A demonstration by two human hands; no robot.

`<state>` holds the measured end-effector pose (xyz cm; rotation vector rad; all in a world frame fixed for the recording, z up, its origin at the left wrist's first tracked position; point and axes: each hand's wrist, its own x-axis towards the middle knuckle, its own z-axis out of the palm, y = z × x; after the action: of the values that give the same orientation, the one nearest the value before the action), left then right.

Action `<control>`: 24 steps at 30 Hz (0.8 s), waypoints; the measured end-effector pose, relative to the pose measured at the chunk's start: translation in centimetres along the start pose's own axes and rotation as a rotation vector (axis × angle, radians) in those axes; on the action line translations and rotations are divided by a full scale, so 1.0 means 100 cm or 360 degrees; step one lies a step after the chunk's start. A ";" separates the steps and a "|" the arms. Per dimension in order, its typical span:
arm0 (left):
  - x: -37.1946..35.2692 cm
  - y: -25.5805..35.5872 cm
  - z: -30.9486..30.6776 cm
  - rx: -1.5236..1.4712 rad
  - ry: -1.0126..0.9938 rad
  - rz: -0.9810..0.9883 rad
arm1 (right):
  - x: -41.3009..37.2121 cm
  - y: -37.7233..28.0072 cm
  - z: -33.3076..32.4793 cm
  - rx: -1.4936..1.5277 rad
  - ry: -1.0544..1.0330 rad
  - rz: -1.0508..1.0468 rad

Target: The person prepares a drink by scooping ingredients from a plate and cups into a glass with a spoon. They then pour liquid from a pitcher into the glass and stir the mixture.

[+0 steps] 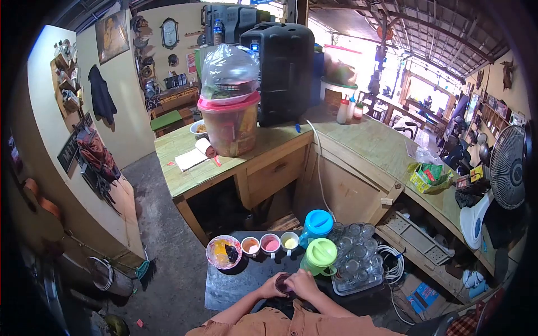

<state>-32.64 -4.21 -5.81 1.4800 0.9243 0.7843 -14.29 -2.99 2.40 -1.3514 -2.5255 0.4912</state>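
Observation:
Low in the view, my left hand (272, 287) wraps around a glass (283, 282) with dark contents, held close to my body. My right hand (304, 285) is closed at the rim of the same glass; whatever its fingers pinch is too small to make out. Just beyond my right hand stands a pitcher with a light green lid (321, 253), and behind it one with a blue lid (318, 223). Several cups stand in a row on the dark tabletop (224, 288), among them a cup of pink powder (270, 243). A patterned plate (210, 259) holds yellow and black pieces.
Upturned glasses (354, 263) crowd a tray at the right, beside a coiled white hose (394, 263). Beyond, a wooden counter (185, 148) bears a pink-lidded bucket (231, 126) and a black speaker (280, 73). A fan (507, 159) stands far right.

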 end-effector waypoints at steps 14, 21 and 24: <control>-0.001 0.009 -0.001 0.0021 -0.0023 0.0021 | -0.001 0.001 0.001 -0.0146 -0.0007 -0.0088; 0.002 0.009 -0.001 0.0077 0.0014 0.0017 | 0.003 -0.009 -0.010 -0.0164 -0.0042 -0.0070; 0.001 0.000 -0.001 0.0089 0.0018 0.0011 | 0.005 -0.015 -0.002 -0.0249 -0.0126 -0.0117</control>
<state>-32.65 -4.06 -5.76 1.5290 0.9571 0.7781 -15.61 -3.32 3.17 -1.3093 -2.7172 0.3457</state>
